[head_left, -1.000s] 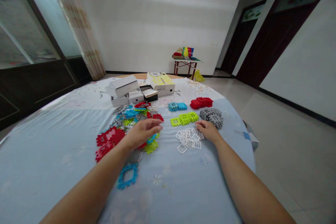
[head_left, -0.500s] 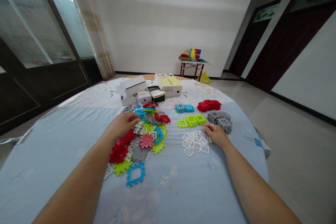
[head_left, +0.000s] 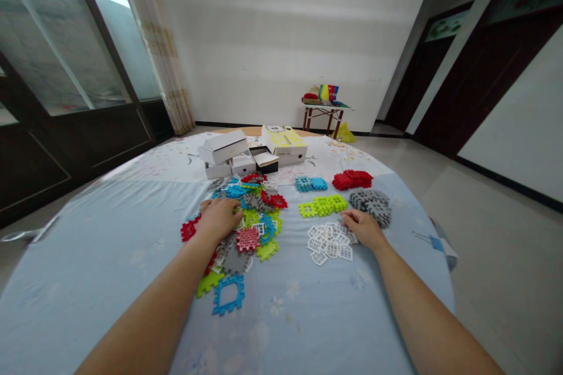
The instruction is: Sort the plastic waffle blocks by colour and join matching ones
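Observation:
My left hand [head_left: 219,218] is over the mixed pile of interlocking plastic plates, its curled fingers down among the pieces; whatever they grip is hidden. Around it lie a red brick-patterned plate [head_left: 248,239], a grey plate [head_left: 237,260], lime plates [head_left: 267,249] and white window-lattice pieces. A blue square frame [head_left: 228,295] lies at the pile's near end. On the right, my right hand [head_left: 364,227] rests by a heap of white window-lattice pieces [head_left: 329,241]. Its thumb and fingers are pinched together at the heap's upper right edge; anything between them is too small to make out.
Beyond my right hand are sorted groups of lime [head_left: 323,205], blue [head_left: 310,183], red [head_left: 352,179] and grey plates [head_left: 372,207]. White boxes [head_left: 224,146] and a yellow-white box [head_left: 285,143] stand farther back. A blue clip-like item [head_left: 436,244] is at the table's right edge.
My left hand has shifted right and down onto the pile, covering white and red pieces that showed before. My right hand stays at the white heap. The camera view has shifted slightly.

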{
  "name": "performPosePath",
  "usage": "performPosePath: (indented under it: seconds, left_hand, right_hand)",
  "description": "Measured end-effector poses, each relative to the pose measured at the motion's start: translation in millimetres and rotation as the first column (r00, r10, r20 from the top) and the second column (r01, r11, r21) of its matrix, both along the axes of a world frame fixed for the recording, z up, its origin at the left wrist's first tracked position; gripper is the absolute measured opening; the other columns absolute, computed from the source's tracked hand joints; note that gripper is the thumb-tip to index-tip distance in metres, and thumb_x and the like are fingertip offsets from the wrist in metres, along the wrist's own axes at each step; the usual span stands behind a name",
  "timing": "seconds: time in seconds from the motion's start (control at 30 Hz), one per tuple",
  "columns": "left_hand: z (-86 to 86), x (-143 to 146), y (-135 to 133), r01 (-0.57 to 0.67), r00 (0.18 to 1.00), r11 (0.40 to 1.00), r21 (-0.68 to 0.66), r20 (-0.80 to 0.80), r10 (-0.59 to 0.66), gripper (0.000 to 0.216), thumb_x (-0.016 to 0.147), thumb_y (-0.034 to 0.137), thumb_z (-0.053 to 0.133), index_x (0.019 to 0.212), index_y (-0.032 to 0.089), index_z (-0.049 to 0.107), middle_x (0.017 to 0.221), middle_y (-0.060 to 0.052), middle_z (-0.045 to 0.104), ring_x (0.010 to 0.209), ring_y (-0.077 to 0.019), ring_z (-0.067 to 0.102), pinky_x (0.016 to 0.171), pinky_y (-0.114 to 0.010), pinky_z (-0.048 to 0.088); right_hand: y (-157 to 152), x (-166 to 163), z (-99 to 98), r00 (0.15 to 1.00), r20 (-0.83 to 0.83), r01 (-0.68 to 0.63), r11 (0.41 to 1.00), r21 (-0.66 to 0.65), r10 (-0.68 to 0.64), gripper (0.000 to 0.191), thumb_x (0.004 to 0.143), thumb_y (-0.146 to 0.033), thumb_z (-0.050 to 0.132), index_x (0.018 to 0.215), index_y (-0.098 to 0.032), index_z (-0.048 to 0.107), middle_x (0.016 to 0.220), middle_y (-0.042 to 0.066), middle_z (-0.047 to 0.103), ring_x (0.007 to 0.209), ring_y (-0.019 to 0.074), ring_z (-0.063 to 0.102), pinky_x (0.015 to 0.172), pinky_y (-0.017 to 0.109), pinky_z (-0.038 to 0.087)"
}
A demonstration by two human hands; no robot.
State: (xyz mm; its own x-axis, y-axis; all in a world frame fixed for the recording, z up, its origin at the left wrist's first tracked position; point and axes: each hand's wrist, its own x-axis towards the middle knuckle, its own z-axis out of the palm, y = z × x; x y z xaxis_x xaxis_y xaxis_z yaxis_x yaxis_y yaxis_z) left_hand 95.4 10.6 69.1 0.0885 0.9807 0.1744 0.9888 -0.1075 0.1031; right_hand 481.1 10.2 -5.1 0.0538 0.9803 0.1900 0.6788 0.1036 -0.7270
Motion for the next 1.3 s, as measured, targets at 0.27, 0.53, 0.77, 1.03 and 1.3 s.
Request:
performPosePath:
  seconds: [0.27, 0.53, 0.77, 1.03, 1.3]
  left_hand:
    - [2.9, 4, -4, -0.018, 0.996, 1.0, 0.009, 0.086, 0.017, 0.03, 0.069, 0.029, 0.05, 0.092, 0.023, 0.066, 0.094, -0.007, 0.068, 0.099, -0.0265, 0.053, 0.09, -0.039, 0.034]
    - [3.7, 4, -4, -0.015, 0.998, 0.999, 0.05, 0.057, 0.012, 0.032, 0.074, 0.036, 0.045, 0.094, 0.022, 0.066, 0.093, -0.007, 0.067, 0.099, -0.0261, 0.052, 0.09, -0.038, 0.034]
    - [-3.0, 2, 1, -0.022, 0.998, 0.999, 0.034, 0.067, 0.019, 0.032, 0.074, 0.038, 0.046, 0.094, 0.022, 0.065, 0.089, -0.007, 0.069, 0.098, -0.0272, 0.053, 0.094, -0.043, 0.027]
    - [18.8, -11, 1, -0.045, 0.989, 0.996, 0.071, 0.146, 0.034, 0.027, 0.072, 0.038, 0.048, 0.084, 0.024, 0.068, 0.083, -0.003, 0.07, 0.089, -0.0234, 0.059, 0.088, -0.037, 0.031]
    - [40.0, 16, -16, 0.122, 0.791, 0.992, 0.038, 0.599, -0.12, 0.039, 0.07, 0.049, 0.05, 0.087, 0.016, 0.064, 0.079, -0.003, 0.068, 0.07, -0.0167, 0.059, 0.064, -0.026, 0.042]
  right_hand:
    - [-1, -1, 0.8, 1.0, 0.01, -0.005, 1.0, 0.015, 0.005, 0.033, 0.075, -0.038, 0.046, 0.09, -0.015, 0.065, 0.069, 0.003, 0.067, 0.06, 0.0151, 0.06, 0.056, 0.025, 0.045]
    - [1, 0, -1.1, 1.0, -0.001, -0.006, 1.0, 0.009, 0.006, 0.032, 0.075, -0.038, 0.047, 0.089, -0.016, 0.065, 0.068, 0.003, 0.067, 0.061, 0.0154, 0.06, 0.055, 0.025, 0.044]
    - [-1, -1, 1.4, 1.0, 0.003, -0.013, 1.0, 0.008, 0.013, 0.033, 0.076, -0.038, 0.046, 0.09, -0.015, 0.065, 0.069, 0.003, 0.066, 0.062, 0.0155, 0.059, 0.058, 0.026, 0.044]
    - [-2, -1, 1.7, 0.999, -0.027, -0.017, 1.0, 0.014, 0.017, 0.032, 0.075, -0.038, 0.047, 0.089, -0.015, 0.065, 0.069, 0.003, 0.066, 0.062, 0.0158, 0.059, 0.058, 0.026, 0.044]
    - [2, 2, -1.9, 0.999, -0.034, -0.022, 1.0, -0.002, 0.022, 0.032, 0.075, -0.037, 0.048, 0.091, -0.015, 0.065, 0.071, 0.004, 0.067, 0.062, 0.016, 0.059, 0.058, 0.026, 0.045]
